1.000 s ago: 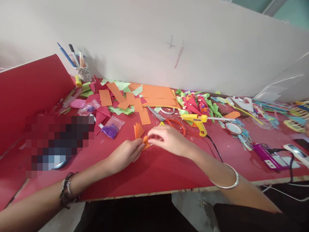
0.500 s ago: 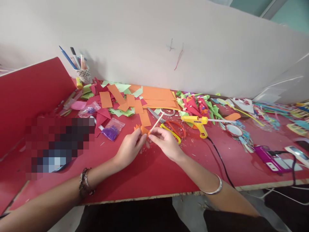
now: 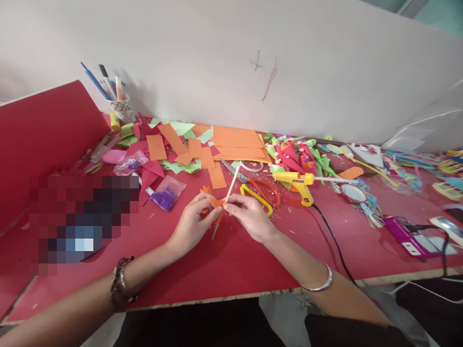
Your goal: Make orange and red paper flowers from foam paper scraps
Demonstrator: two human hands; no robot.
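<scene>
Between my two hands is a small orange paper piece (image 3: pixel 217 203) with jagged points showing at its far left. A thin pale wooden stick (image 3: pixel 232 184) runs up from it, tilted to the right, and its lower end shows beneath my fingers. My left hand (image 3: pixel 193 219) pinches the orange paper between thumb and fingers. With thumb and forefinger, my right hand (image 3: pixel 249 217) grips the stick where it meets the paper. My fingers hide part of the join. Just beyond my right hand lie scissors (image 3: pixel 260 193) with red and yellow handles.
A yellow glue gun (image 3: pixel 298 185) with a black cord lies to the right. Orange paper strips (image 3: pixel 217 176) and other coloured scraps cover the back of the red table (image 3: pixel 217 274). A bag of purple bits (image 3: pixel 164 198) lies left; a pen cup (image 3: pixel 122 110) stands behind.
The stick has turned more upright, and its lower end now shows below my fingers. The orange paper has turned in my hands. The camera view has shifted slightly.
</scene>
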